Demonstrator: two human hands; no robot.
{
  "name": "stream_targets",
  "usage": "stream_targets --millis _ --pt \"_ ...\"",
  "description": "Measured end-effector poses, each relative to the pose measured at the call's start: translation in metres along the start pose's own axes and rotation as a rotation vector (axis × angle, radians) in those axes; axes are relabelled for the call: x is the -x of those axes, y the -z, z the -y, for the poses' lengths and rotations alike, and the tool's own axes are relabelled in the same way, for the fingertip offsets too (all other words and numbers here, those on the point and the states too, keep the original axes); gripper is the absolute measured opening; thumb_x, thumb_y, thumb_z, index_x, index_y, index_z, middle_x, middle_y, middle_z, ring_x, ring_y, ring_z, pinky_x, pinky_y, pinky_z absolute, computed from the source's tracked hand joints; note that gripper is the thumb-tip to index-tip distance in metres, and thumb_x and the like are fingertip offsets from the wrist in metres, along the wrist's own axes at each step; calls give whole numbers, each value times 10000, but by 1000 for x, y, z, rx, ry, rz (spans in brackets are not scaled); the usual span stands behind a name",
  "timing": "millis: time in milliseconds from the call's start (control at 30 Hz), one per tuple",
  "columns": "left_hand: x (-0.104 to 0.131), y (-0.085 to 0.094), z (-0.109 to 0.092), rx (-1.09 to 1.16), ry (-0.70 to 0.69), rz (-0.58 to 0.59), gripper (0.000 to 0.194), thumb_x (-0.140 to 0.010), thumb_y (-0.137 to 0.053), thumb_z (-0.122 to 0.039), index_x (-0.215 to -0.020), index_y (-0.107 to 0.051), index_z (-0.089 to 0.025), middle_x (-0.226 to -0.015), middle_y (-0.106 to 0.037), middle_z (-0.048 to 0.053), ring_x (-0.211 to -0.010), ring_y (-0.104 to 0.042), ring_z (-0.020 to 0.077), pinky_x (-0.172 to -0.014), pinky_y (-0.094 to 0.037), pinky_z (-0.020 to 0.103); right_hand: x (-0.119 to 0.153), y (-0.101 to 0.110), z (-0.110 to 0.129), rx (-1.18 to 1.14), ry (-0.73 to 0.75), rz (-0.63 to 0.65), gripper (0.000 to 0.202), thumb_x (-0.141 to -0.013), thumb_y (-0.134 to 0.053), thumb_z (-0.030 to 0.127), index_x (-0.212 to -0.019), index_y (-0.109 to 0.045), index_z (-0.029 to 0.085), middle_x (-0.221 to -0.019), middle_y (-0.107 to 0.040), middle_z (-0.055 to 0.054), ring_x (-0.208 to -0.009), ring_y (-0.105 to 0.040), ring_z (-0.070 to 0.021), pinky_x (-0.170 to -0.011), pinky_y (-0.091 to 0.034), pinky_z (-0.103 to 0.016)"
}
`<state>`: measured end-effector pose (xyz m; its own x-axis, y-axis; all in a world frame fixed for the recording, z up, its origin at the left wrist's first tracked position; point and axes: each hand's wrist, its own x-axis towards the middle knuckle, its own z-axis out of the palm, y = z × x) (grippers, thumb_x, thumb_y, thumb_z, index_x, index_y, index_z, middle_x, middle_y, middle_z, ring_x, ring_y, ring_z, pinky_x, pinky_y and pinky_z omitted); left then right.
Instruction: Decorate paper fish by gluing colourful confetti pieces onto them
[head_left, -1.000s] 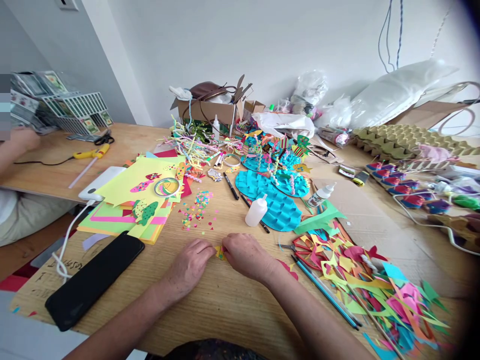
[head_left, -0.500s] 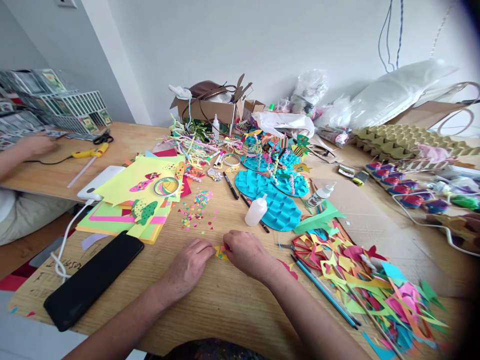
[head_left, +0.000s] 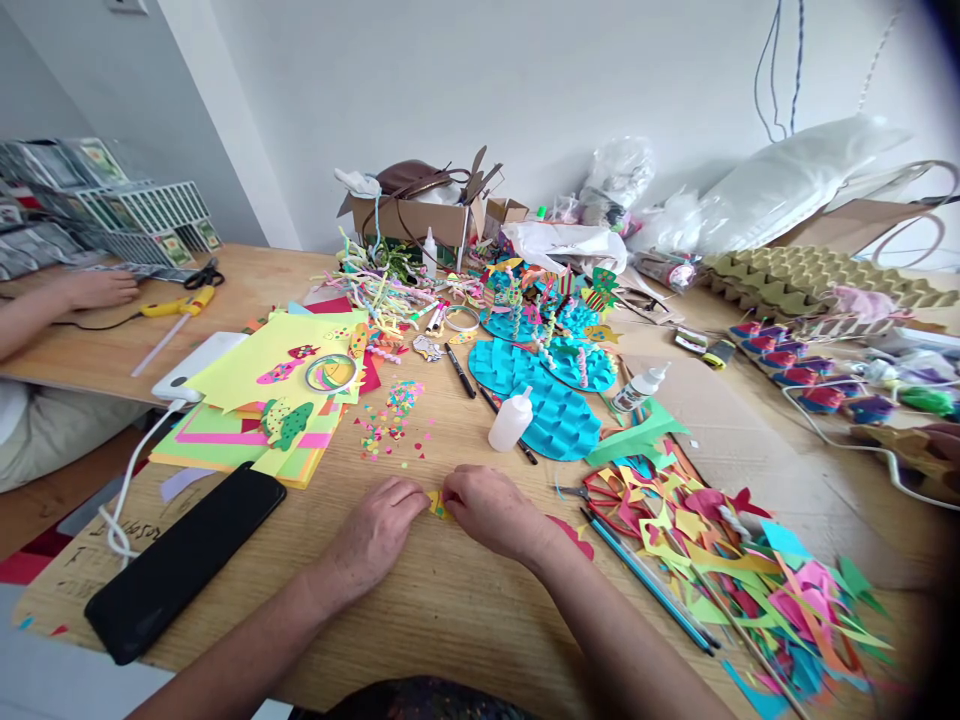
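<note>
My left hand (head_left: 381,535) and my right hand (head_left: 491,508) meet over a small yellow paper cutout (head_left: 436,504) with coloured dots, low on the wooden table. Fingers of both hands are closed on its two ends, so only its middle shows. Just beyond lie loose confetti dots (head_left: 394,425). A white squeeze bottle (head_left: 511,420) with a pointed nozzle stands upright past my right hand. Part of a red paper shape (head_left: 574,538) peeks out beside my right wrist. Red-handled scissors (head_left: 604,492) lie further right, partly under paper scraps.
Left are stacked coloured sheets (head_left: 247,365) and a black phone (head_left: 187,560). Blue textured ovals (head_left: 555,415) lie ahead, near a second glue bottle (head_left: 640,388). Paper scraps (head_left: 750,570) heap at right. A co-worker's hand (head_left: 101,289) rests near a yellow glue gun (head_left: 180,303).
My right hand has shifted slightly on the yellow cutout; my left hand stays nearly still. The co-worker's hand at far left has moved right, toward the glue gun.
</note>
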<state>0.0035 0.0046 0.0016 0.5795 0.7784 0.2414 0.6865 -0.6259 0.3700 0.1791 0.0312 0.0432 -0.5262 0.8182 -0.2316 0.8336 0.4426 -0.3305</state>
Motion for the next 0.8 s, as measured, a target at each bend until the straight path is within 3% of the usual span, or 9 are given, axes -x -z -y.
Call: stream_targets --millis 800 --pt "0 0 0 3 0 11 278 -798 -347 -12 -913 -562 -144 -881 -579 44 -845 -510 167 -765 -446 303 -3 -1 -3 -37 -5 7 233 -757 -407 168 -770 -640 168 -784 -645 -45 -706 -561 -137 -581 -342 -211"
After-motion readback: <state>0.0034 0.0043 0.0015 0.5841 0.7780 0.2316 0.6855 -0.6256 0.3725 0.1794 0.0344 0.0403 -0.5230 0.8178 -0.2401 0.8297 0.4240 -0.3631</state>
